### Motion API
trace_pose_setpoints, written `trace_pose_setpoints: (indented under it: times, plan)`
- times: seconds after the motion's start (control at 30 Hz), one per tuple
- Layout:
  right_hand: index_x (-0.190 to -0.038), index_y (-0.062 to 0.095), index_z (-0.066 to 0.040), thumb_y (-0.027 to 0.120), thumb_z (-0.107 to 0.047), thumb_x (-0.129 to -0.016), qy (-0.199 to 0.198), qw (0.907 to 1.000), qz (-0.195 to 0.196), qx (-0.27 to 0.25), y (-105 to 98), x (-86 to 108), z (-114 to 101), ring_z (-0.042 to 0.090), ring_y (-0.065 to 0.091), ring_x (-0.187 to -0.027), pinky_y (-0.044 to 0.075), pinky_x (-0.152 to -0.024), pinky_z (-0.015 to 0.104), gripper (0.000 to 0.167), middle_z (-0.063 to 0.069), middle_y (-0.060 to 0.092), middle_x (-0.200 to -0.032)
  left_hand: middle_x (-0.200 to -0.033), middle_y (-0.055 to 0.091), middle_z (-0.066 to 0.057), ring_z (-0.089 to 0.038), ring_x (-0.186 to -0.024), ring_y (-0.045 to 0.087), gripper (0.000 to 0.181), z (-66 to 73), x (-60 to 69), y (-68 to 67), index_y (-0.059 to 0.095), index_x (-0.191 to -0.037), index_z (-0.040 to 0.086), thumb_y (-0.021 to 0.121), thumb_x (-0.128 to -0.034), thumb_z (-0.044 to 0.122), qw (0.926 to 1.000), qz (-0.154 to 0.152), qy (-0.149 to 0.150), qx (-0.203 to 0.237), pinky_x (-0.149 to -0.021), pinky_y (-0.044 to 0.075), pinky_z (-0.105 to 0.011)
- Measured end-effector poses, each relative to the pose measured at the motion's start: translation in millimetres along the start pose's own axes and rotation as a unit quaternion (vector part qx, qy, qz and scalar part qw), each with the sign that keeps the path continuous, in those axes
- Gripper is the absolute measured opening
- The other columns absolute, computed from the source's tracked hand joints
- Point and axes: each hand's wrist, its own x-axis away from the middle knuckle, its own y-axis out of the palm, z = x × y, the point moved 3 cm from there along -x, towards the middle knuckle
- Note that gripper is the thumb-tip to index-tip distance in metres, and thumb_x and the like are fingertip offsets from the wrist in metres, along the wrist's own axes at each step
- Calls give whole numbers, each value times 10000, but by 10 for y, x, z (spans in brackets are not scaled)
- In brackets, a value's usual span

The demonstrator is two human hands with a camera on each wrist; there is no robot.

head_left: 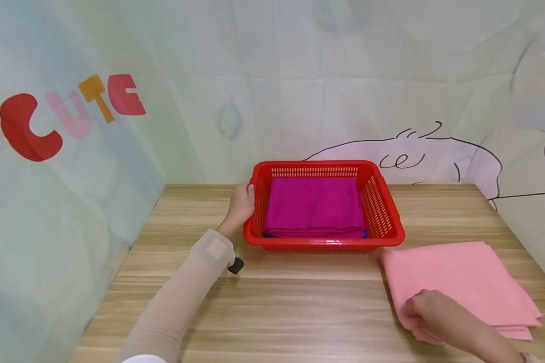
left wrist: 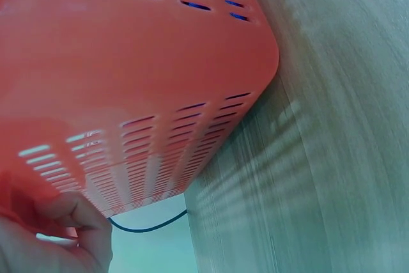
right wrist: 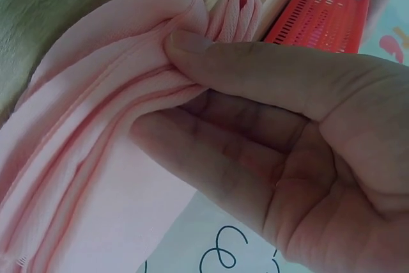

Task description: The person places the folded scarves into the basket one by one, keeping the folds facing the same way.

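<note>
A red plastic basket (head_left: 322,244) with perforated sides stands at the back of the wooden table, a folded magenta cloth (head_left: 315,206) lying inside it. My left hand (head_left: 242,202) grips the basket's left rim; in the left wrist view its thumb and fingers curl round the rim beside the slotted wall (left wrist: 147,87). At the right, a folded pink cloth (head_left: 454,277) lies partly on the table. My right hand (head_left: 436,315) pinches its near left edge between thumb and fingers, and the right wrist view shows several layers of the pink cloth (right wrist: 128,75) in that pinch.
Under the magenta cloth a bit of dark blue fabric (head_left: 365,233) shows. Behind the wooden table (head_left: 300,307) hangs a printed backdrop (head_left: 200,101) with coloured letters and line drawings. A small black piece (head_left: 236,265) sticks out at the left wrist.
</note>
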Motion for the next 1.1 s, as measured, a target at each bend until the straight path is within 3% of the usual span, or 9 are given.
trace_pose_setpoints:
  times: [0.33, 0.6, 0.93, 1.1]
  plan:
    - [-567, 463, -261, 482, 179, -542, -137, 9999, 32, -9, 29, -11, -40, -122, 289, -476, 237, -446, 83, 441, -241, 306, -479, -932, 610, -241, -350, -863, 583, 319, 0, 6, -11, 586, -1227, -118, 386, -1075, 80, 9999, 30, 22, -125, -826, 501, -480]
    - [-573, 452, -260, 524, 149, -565, 61, 10000, -44, 12, 71, -26, -68, -86, 297, -495, 247, -445, 105, 415, -254, 283, -540, -873, 581, -207, -332, -812, 574, 323, -10, -9, 2, 587, -1213, -118, 376, -1078, 86, 10000, 8, -21, -86, -786, 505, -465]
    - [-571, 442, -247, 515, 144, -562, 3, 9999, -157, 3, 103, -56, -117, -79, 288, -493, 246, -444, 117, 399, -246, 269, -542, -848, 577, -196, -324, -788, 572, 310, -6, 0, 4, 596, -1190, -112, 377, -1072, 73, 10000, 23, 19, -75, -759, 505, -461]
    - [-573, 424, -254, 571, 113, -539, -271, 9989, 202, 314, 127, -62, -149, -72, 242, -531, 213, -465, 105, 397, -239, 246, -581, -882, 588, -211, -328, -814, 580, 324, -3, -3, 3, 588, -1221, -110, 374, -1078, 86, 10000, 6, -2, -35, -779, 510, -458]
